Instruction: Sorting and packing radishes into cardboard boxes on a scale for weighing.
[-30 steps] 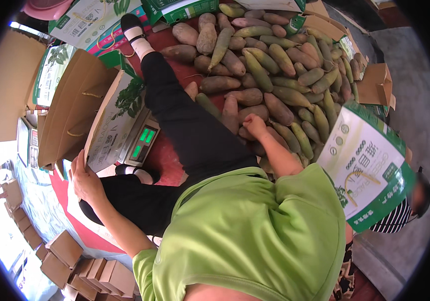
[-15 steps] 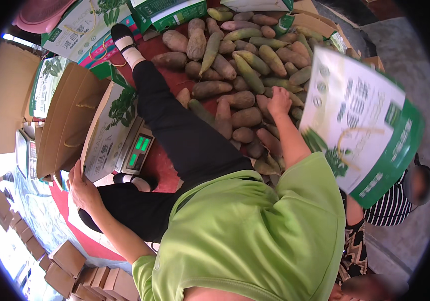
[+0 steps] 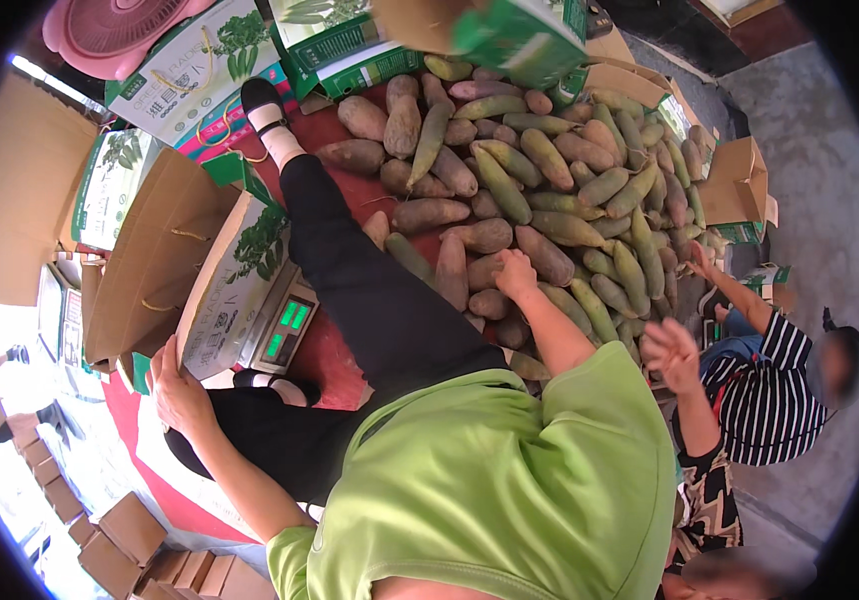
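Note:
My left hand (image 3: pixel 181 392) grips the near edge of an open carton (image 3: pixel 234 265), printed white and green outside and brown inside. The carton rests on a scale (image 3: pixel 284 330) with lit green digits. My right hand (image 3: pixel 516 277) is over the near part of a heap of green radishes (image 3: pixel 569 225), many coated with soil. Its fingers are curled round a dark, soil-covered radish (image 3: pixel 486 272), which the hand partly hides. My stretched-out leg lies between the carton and the heap.
A blurred carton (image 3: pixel 519 40) is in the air beyond the heap. Printed cartons (image 3: pixel 194 75) and a pink fan (image 3: pixel 114 35) stand far left. At right, a co-worker's hand (image 3: pixel 671 355) is raised; another person in stripes (image 3: pixel 769 390) reaches toward the radishes. Brown boxes (image 3: pixel 134 530) lie lower left.
My right hand has moved left and nearer, to another radish. The printed carton that covered the right side is gone from there; a blurred one shows at the top. My left hand stays on its carton.

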Action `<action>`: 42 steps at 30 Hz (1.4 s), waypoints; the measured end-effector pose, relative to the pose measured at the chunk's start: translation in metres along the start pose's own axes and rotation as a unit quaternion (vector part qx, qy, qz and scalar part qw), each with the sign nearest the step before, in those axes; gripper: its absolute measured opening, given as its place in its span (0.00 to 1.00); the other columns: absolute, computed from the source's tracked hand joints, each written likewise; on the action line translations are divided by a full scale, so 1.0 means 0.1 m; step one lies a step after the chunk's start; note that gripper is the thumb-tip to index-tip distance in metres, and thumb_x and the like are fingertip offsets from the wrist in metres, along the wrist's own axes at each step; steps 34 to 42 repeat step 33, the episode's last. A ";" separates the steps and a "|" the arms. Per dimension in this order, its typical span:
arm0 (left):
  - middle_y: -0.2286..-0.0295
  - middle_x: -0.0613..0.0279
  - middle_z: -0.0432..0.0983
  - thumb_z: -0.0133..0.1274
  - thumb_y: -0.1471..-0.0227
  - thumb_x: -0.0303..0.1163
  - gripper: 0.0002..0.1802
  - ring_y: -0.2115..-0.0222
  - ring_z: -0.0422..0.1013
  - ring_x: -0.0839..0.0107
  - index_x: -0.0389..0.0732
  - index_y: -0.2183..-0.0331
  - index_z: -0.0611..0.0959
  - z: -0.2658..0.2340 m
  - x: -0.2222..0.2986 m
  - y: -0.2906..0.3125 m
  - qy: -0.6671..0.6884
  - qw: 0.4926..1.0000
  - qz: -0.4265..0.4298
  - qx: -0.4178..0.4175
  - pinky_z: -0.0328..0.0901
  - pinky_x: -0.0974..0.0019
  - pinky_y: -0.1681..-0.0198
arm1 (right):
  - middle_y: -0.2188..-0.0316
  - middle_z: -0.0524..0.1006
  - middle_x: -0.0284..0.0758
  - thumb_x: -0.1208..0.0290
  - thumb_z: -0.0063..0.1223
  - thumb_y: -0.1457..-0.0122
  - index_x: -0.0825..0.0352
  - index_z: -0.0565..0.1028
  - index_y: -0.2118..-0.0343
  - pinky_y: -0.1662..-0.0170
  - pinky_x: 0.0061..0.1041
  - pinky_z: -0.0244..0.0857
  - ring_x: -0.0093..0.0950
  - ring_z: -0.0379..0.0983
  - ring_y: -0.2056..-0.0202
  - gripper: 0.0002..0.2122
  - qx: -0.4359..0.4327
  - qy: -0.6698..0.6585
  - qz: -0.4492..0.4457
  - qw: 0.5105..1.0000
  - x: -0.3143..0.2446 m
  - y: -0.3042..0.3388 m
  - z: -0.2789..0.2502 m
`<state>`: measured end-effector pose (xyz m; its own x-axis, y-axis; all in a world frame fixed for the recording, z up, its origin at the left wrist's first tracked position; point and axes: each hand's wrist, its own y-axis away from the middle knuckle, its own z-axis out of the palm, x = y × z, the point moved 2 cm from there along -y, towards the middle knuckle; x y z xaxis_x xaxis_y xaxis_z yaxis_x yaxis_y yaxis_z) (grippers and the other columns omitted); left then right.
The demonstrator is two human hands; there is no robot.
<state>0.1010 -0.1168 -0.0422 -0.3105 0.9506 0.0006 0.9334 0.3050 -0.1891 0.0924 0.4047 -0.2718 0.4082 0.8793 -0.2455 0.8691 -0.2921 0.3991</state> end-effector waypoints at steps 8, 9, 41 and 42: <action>0.60 0.69 0.74 0.46 0.55 0.20 0.22 0.61 0.70 0.61 0.49 0.58 0.80 -0.01 0.00 -0.02 0.031 0.999 -0.008 0.011 0.66 0.59 0.59 | 0.57 0.73 0.43 0.72 0.60 0.55 0.65 0.72 0.57 0.51 0.32 0.63 0.38 0.70 0.54 0.19 0.060 -0.160 0.065 0.983 0.49 -0.34 0.12; 0.60 0.69 0.74 0.46 0.55 0.20 0.22 0.61 0.70 0.61 0.49 0.58 0.80 -0.01 0.00 0.00 0.027 1.000 -0.010 0.012 0.66 0.59 0.59 | 0.57 0.73 0.43 0.72 0.60 0.55 0.65 0.72 0.57 0.51 0.32 0.63 0.38 0.70 0.54 0.19 0.058 -0.163 0.063 0.983 0.43 -0.35 0.11; 0.59 0.70 0.74 0.46 0.55 0.21 0.22 0.58 0.69 0.61 0.50 0.58 0.79 -0.01 0.06 -0.05 0.014 0.999 -0.029 -0.007 0.66 0.59 0.59 | 0.59 0.72 0.38 0.64 0.61 0.51 0.65 0.58 0.45 0.70 0.31 0.67 0.29 0.72 0.66 0.32 -0.024 -0.695 0.074 0.715 -1.99 -1.25 -0.78; 0.59 0.70 0.74 0.46 0.55 0.21 0.22 0.58 0.69 0.61 0.50 0.58 0.79 -0.01 0.06 -0.05 0.014 0.999 -0.029 -0.007 0.66 0.59 0.59 | 0.59 0.72 0.38 0.64 0.61 0.51 0.65 0.58 0.45 0.70 0.31 0.67 0.29 0.72 0.66 0.32 -0.024 -0.695 0.074 0.715 -1.99 -1.25 -0.78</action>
